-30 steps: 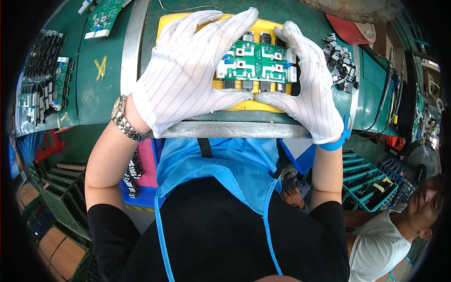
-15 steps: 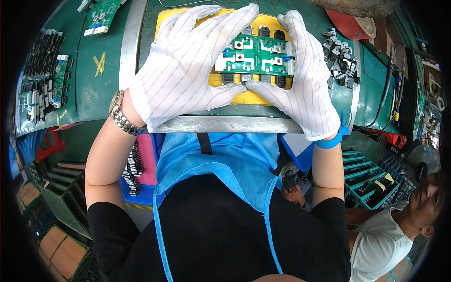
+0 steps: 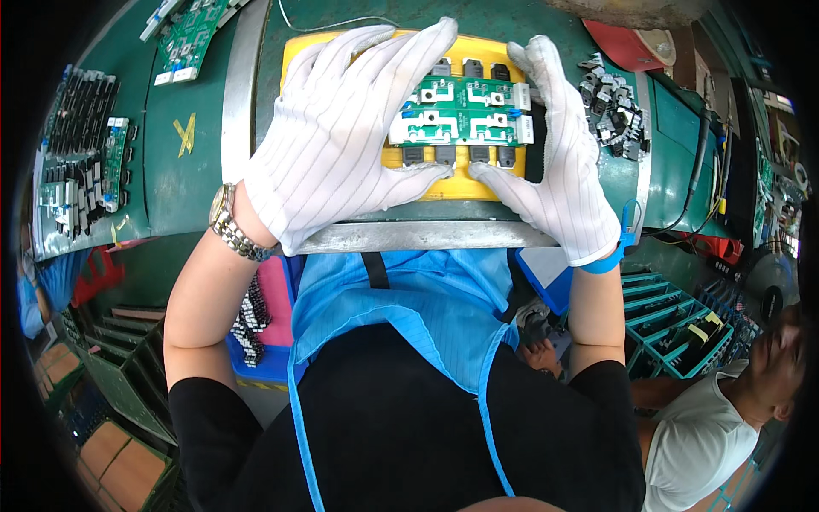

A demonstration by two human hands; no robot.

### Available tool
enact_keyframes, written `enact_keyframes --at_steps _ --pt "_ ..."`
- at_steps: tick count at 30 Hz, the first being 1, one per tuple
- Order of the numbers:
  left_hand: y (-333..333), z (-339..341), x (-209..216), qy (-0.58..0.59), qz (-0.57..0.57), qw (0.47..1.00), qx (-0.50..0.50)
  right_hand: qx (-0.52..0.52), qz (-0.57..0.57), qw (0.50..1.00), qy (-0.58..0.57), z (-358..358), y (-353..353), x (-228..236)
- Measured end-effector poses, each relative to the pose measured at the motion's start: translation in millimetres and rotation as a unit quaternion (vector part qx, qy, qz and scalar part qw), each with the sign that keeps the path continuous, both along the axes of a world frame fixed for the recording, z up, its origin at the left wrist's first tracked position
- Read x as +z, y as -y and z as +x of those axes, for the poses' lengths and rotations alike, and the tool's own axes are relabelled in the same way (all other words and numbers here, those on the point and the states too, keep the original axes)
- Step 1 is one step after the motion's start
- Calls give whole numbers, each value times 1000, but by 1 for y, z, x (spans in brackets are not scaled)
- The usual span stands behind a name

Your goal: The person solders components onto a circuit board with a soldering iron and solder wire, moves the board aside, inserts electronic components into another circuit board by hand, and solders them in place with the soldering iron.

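Observation:
A green circuit board assembly (image 3: 465, 118) with white connectors lies on a yellow fixture plate (image 3: 294, 64) at the bench's front. Rows of black square components (image 3: 479, 154) stick out along its near and far edges. My white-gloved left hand (image 3: 341, 128) spreads over the plate's left part; its thumb tip is at a near-edge component, its fingers stretched toward the far side. My right hand (image 3: 567, 145), also gloved, arches around the board's right end, thumb by the near components and index finger near the far right corner. Both hands have thumb and fingers apart. Fingertip contact is hard to make out.
Loose black-and-silver components (image 3: 614, 115) are heaped right of the plate. More circuit boards (image 3: 189, 43) and rows of parts (image 3: 81, 111) lie to the left. A metal strip (image 3: 426, 235) edges the bench. Another person (image 3: 699, 427) is at the lower right.
My thumbs have moved apart along the near edge, and my right hand has drawn slightly away from the board's right end, uncovering white connectors. The whole view has shifted a little.

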State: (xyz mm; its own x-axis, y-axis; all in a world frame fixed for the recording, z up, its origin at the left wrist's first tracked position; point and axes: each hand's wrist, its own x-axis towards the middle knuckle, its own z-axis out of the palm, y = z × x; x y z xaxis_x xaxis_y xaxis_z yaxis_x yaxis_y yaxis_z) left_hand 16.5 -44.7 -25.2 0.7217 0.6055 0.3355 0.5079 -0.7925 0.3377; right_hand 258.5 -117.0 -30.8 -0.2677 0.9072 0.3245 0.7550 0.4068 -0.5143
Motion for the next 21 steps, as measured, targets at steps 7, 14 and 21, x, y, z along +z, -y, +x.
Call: enact_keyframes --at_steps 7,14,21 --pt "0 0 2 -5 -4 1000 2 -1 -13 1000 -17 0 0 -1" --pt "-5 -9 -2 36 -18 999 -35 12 -10 1000 -17 2 1 1" --pt "-6 -7 -2 38 -7 999 -32 19 7 998 -53 1 1 4"
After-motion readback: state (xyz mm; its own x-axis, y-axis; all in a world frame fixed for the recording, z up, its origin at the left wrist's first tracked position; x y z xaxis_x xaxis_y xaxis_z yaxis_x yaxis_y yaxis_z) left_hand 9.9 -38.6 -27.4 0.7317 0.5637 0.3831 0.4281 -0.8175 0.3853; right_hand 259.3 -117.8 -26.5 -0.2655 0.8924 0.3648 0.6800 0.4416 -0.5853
